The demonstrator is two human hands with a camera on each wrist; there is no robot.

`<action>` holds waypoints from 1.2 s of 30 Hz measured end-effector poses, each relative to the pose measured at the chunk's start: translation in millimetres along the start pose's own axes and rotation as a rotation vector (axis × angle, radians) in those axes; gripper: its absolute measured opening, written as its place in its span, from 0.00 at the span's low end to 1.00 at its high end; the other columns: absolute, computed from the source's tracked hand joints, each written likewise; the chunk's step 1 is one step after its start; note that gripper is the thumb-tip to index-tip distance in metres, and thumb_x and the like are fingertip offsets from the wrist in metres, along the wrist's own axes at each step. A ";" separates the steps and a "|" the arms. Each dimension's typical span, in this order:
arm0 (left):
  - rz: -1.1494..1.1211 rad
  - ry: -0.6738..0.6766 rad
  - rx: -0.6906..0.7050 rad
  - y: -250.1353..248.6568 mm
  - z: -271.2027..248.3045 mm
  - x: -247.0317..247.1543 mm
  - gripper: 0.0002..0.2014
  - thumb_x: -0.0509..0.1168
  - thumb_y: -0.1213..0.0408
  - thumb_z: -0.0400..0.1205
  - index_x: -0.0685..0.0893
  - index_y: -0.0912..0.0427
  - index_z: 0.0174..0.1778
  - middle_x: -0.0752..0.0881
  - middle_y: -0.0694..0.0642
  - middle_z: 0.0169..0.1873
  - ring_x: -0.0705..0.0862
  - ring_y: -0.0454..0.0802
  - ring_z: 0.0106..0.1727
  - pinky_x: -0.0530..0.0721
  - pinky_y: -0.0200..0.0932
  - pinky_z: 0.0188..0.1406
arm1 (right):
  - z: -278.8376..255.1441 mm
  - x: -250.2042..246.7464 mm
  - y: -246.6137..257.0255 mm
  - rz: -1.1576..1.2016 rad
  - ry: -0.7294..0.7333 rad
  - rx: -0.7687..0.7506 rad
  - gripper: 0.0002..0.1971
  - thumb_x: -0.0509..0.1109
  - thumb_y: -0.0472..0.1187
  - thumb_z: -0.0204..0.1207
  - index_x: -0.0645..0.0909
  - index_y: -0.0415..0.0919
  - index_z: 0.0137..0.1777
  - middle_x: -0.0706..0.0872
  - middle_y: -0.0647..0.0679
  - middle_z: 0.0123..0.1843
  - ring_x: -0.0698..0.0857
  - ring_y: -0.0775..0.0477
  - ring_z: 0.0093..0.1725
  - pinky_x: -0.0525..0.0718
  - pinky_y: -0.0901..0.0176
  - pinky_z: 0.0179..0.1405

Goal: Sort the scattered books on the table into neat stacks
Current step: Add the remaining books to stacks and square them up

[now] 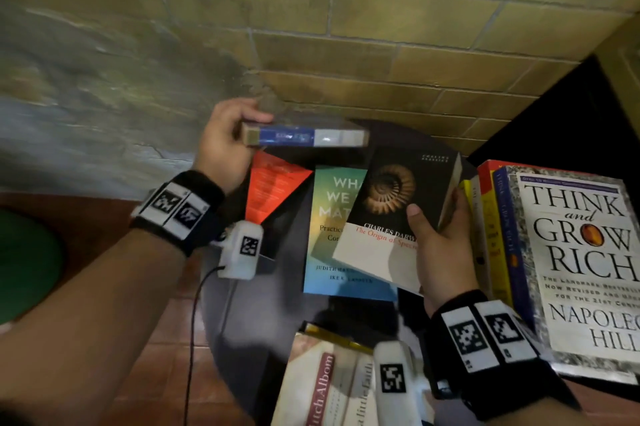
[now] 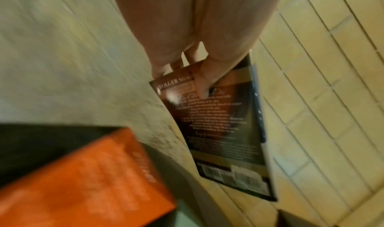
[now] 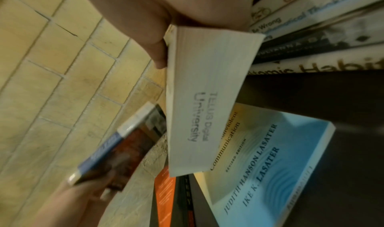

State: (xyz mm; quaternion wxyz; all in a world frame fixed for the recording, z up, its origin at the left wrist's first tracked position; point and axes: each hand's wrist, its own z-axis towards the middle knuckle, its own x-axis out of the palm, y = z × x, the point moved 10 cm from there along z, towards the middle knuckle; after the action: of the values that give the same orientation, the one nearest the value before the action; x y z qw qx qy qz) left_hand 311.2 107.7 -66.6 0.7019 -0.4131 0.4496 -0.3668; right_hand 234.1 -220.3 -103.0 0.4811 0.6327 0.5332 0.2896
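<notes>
Yellowish brick walling backs a small dark round counter (image 1: pixel 408 134) strewn with books, and both hands are loaded. Nearest the right-side stack, the right hand (image 1: pixel 440 245) grips the Darwin paperback (image 1: pixel 391 211) by its right edge, thumb on the cover and fingers curled round the page block, holding it tilted above the blue-green paperback (image 1: pixel 332 231) that lies flat on the counter. Beside that one, an orange book (image 1: pixel 273 190) lies partly under the left wrist. Further out, the left hand (image 1: pixel 225 145) pinches a blue-spined book (image 1: pixel 304 137) at one end — thumb on top, fingers beneath — lifted clear over the far rim. On the right stands a stack topped by Think and Grow Rich (image 1: pixel 575 263), and a pale Mitch Albom book (image 1: pixel 325 387) sits at the near edge. To stack neatly, I would level the Darwin first, set it squarely on a book of like size with spines facing one way, then tap the edges flush — releasing only once it rests flat, since a tilted drop could slide it off.
</notes>
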 end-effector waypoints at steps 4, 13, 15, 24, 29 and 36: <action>0.038 0.123 -0.074 20.3 -42.4 -33.8 0.24 0.74 0.78 0.67 0.83 0.39 0.42 0.77 0.56 0.61 0.78 0.23 0.60 0.73 0.27 0.64 | -1.7 0.7 2.0 -0.020 0.013 -0.016 0.45 0.72 0.60 0.60 0.56 0.66 0.78 0.76 0.53 0.75 0.81 0.44 0.69 0.79 0.35 0.68; -0.038 0.245 -0.133 23.8 -135.5 -22.7 0.20 0.69 0.93 0.64 0.86 0.71 0.49 0.72 0.68 0.66 0.76 0.20 0.63 0.73 0.18 0.58 | -3.5 1.9 7.3 -0.018 0.072 -0.022 0.34 0.69 0.42 0.79 0.58 0.64 0.79 0.76 0.50 0.73 0.85 0.45 0.60 0.85 0.39 0.59; -0.038 0.304 -0.123 25.7 -151.2 -15.8 0.14 0.68 0.87 0.67 0.86 0.79 0.48 0.72 0.62 0.68 0.73 0.18 0.66 0.71 0.18 0.62 | -6.4 2.9 11.8 -0.022 0.089 -0.034 0.33 0.69 0.41 0.79 0.58 0.64 0.79 0.78 0.51 0.71 0.86 0.46 0.57 0.87 0.43 0.55; 0.371 0.443 -0.002 34.1 -153.6 -10.7 0.16 0.57 0.67 0.77 0.85 0.53 0.56 0.76 0.56 0.67 0.75 0.50 0.71 0.67 0.37 0.75 | -7.7 4.0 12.1 -0.045 0.081 -0.026 0.32 0.69 0.42 0.79 0.59 0.64 0.78 0.76 0.54 0.65 0.86 0.45 0.58 0.86 0.45 0.54; 0.578 0.311 -0.570 95.0 -105.5 -28.2 0.41 0.75 0.44 0.72 0.70 0.60 0.77 0.73 0.63 0.75 0.73 0.61 0.75 0.71 0.54 0.75 | -8.8 1.6 11.8 -0.044 0.068 -0.006 0.34 0.69 0.42 0.79 0.57 0.64 0.79 0.76 0.56 0.62 0.86 0.47 0.55 0.87 0.47 0.52; 0.648 0.421 -0.711 100.7 -104.4 -35.0 0.15 0.72 0.48 0.76 0.82 0.55 0.49 0.86 0.58 0.46 0.80 0.55 0.44 0.74 0.44 0.46 | -10.5 -6.1 11.2 -0.063 0.059 -0.014 0.35 0.69 0.43 0.79 0.57 0.65 0.79 0.77 0.53 0.67 0.87 0.47 0.55 0.87 0.49 0.49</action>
State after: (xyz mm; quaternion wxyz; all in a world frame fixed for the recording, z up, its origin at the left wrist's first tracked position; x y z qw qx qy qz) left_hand 216.7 151.8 -173.3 0.4904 -0.3829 0.7823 -0.0307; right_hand 227.7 -222.6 -88.0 0.4786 0.6033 0.5648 0.2966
